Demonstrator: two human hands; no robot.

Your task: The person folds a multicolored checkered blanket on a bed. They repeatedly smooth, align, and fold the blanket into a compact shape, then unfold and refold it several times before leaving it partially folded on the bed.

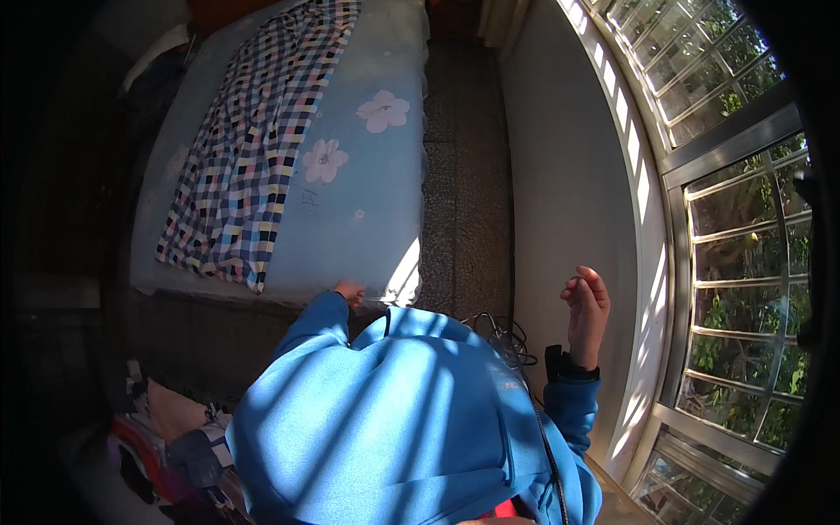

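Observation:
My left hand [351, 293] is at the near edge of a bed, its fingers curled in against the light blue bed sheet [359, 210] with pale flowers. Some fingertips are hidden there, and the sheet bunches a little at the corner beside them. Raised on the other side, my right hand [589, 302] holds nothing; its fingers are loosely bent and apart, in front of the pale wall below the window. A checked cloth [254, 149] in blue, white, pink and yellow lies rumpled lengthwise over the left part of the bed.
A narrow strip of dark floor [468, 192] runs between bed and wall. Black cables [500, 337] lie coiled near the bed's right corner. A barred window [744, 289] stands at the right. At lower left is a pile of mixed things [179, 437], partly in shadow.

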